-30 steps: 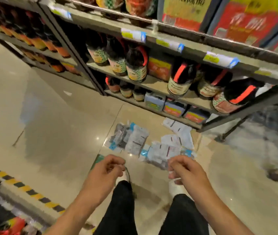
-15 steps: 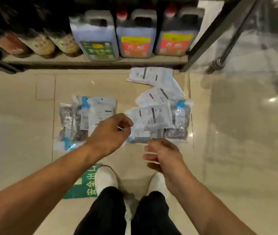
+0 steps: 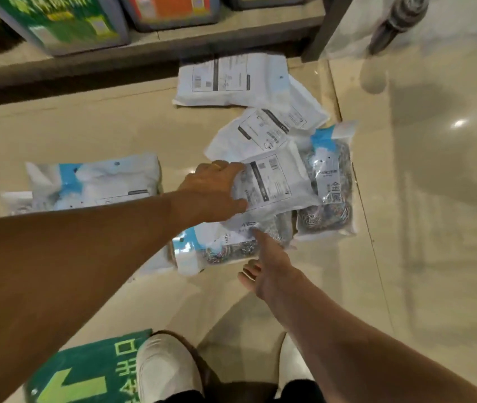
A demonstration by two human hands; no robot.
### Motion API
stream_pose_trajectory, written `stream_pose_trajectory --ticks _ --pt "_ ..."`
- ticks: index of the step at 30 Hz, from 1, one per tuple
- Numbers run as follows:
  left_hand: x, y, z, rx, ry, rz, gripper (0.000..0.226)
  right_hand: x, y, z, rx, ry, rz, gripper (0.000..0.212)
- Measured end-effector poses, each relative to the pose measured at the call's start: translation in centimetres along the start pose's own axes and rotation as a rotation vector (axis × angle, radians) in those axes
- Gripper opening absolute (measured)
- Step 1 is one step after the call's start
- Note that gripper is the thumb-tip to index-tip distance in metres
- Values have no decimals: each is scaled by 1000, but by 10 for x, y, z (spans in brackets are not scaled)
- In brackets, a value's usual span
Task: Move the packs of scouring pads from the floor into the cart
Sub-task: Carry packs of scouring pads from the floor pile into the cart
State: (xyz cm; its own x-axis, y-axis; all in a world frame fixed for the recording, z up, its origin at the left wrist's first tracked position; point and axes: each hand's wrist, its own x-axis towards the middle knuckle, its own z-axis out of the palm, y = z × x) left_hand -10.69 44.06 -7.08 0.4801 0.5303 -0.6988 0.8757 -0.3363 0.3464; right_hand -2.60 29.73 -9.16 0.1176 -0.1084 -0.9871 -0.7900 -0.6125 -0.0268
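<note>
Several clear packs of scouring pads lie on the tiled floor in front of me. My left hand (image 3: 214,193) grips the left edge of a white-labelled pack (image 3: 275,184) on top of the middle pile, thumb on its face. My right hand (image 3: 266,266) is stretched out, one straight finger touching the pack below (image 3: 219,248). Another pack (image 3: 330,181) shows metal scourers at the right. More packs lie behind (image 3: 231,80) and to the left (image 3: 94,181). No cart is in view.
The bottom shelf (image 3: 173,45) with large jugs (image 3: 65,21) runs along the back. A dark post (image 3: 397,21) stands at the upper right. A green floor sign (image 3: 91,373) and my white shoes (image 3: 167,370) are near the bottom edge.
I have bent lower, so the packs look bigger. My left hand has reached forward and taken hold of the top middle pack. My right hand has stretched out to the pack below it.
</note>
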Motion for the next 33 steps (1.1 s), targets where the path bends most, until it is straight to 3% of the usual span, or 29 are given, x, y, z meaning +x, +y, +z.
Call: stream_pose_trajectory --ticks 5,8,11,14,17,21,28,33 --pt "22 -9 18 -19 51 -31 107 35 -2 0 -49 -38 -28 74" --pt "25 -13 21 -6 75 -121 116 42 -2 -1 51 37 -95 76" --pt "17 -11 22 -27 31 -216 105 28 -8 -9 77 101 -140 81" --pt "-11 -8 23 -514 -16 -304 66 -7 -16 -35 -48 239 -217 77" --pt "-56 -3 14 -821 -39 -323 45 -59 -14 -67 -149 263 -339 67" --pt "-144 19 -25 -999 -27 -350 46 -143 -7 -102 -283 279 -496 57" --pt "-319 80 -153 -1098 -13 -239 45 -345 -53 -145 -438 193 -740 50" --pt "-440 129 -259 -1157 71 -182 51 -508 -57 -167 -372 114 -888 38"
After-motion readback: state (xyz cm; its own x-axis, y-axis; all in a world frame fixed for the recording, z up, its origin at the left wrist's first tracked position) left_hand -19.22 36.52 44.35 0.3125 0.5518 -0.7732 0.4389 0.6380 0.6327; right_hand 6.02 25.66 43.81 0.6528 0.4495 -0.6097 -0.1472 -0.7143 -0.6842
